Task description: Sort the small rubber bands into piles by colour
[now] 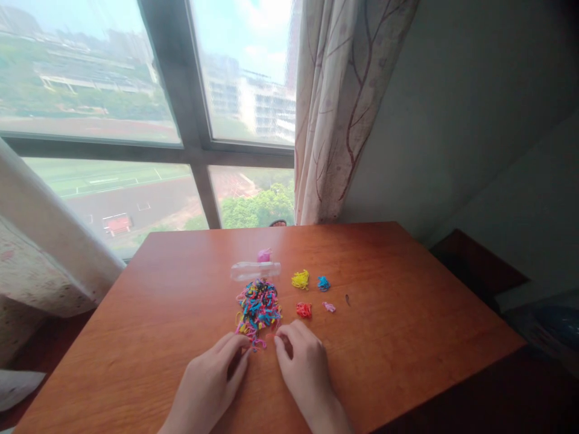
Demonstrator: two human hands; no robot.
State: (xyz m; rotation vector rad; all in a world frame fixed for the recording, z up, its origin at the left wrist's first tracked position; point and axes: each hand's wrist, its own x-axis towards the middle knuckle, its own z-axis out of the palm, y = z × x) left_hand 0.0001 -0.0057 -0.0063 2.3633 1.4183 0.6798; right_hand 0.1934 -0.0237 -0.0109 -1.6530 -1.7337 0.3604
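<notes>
A heap of small mixed-colour elastic bands lies in the middle of the wooden table. My left hand rests at the near edge of the heap, fingers curled together and touching the bands. My right hand sits beside it, fingertips pinched at the heap's near right edge. To the right lie small sorted clumps: yellow, blue, red and pink. A single dark band lies further right.
A clear plastic container with a pink piece behind it lies beyond the heap. A window and a patterned curtain stand past the table's far edge. A wall is on the right, with dark furniture below it.
</notes>
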